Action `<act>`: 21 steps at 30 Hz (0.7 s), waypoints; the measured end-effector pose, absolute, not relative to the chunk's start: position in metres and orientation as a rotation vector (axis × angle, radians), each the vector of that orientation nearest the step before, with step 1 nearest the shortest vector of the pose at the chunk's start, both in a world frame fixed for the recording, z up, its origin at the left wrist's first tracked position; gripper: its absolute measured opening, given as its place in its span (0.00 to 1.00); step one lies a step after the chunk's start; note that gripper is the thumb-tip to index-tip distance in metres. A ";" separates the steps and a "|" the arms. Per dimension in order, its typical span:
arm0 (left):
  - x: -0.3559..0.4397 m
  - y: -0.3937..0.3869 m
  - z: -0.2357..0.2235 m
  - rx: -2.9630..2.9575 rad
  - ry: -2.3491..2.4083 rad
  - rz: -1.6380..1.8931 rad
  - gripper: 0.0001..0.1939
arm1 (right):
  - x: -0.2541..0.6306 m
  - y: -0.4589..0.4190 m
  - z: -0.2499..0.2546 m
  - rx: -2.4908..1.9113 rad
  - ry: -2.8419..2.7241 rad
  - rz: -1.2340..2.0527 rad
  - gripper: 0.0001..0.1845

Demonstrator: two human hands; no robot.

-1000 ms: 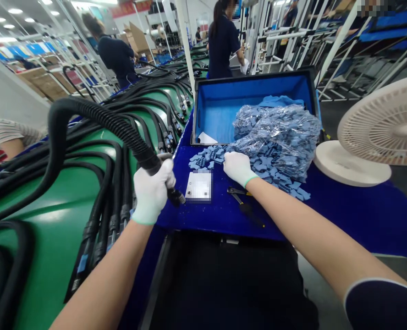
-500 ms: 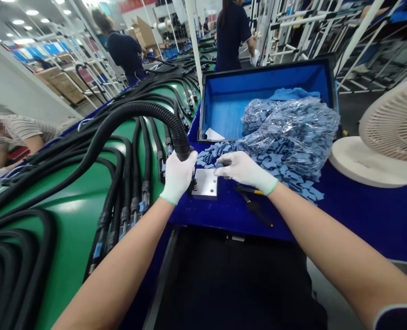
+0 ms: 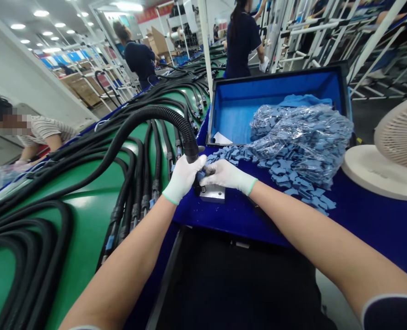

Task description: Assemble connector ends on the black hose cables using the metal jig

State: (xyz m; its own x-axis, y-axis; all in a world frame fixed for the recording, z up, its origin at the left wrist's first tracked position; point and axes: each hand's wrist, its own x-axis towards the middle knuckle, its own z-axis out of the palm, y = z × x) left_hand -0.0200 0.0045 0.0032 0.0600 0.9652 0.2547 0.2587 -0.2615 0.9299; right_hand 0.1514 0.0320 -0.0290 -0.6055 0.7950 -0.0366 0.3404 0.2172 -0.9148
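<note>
My left hand [image 3: 183, 178], in a white glove, is wrapped round the lower end of a black corrugated hose [image 3: 189, 143], which arches up and away to the left. Against the hose end, the gloved fingers of my right hand [image 3: 229, 176] are pinched on a small blue plastic piece [image 3: 200, 176], partly covered by the fingertips. Just below both hands lies a silver metal block [image 3: 212, 198] with holes, and a small spring shows at the hose's bottom end. Loose blue plastic pieces [image 3: 286, 176] are heaped to the right of my right hand.
A blue bin [image 3: 231, 112] stands behind, with a plastic bag of blue pieces [image 3: 303, 133] spilling over its front. Many black hoses [image 3: 134, 169] lie along the green bench [image 3: 83, 197] on the left. A beige fan [image 3: 368, 169] stands at right. Co-workers are farther back and at left.
My right hand has moved left from beside the metal block to the hose end, bringing the blue piece against it. The left hand still grips the hose. The view has shifted slightly.
</note>
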 end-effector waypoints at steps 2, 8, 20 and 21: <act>-0.041 -0.010 0.008 1.558 1.199 1.310 0.24 | 0.152 0.029 -0.026 -1.048 -2.147 1.316 0.30; -0.202 -0.123 0.007 1.357 1.944 1.311 0.32 | 0.151 0.025 -0.031 -1.094 -2.291 1.110 0.22; -0.351 -0.398 -0.030 1.069 2.611 0.334 0.35 | 0.142 0.037 -0.050 -1.325 -2.376 1.232 0.38; -0.359 -0.415 -0.028 1.024 2.702 0.275 0.40 | 0.142 0.038 -0.051 -1.328 -2.376 1.235 0.38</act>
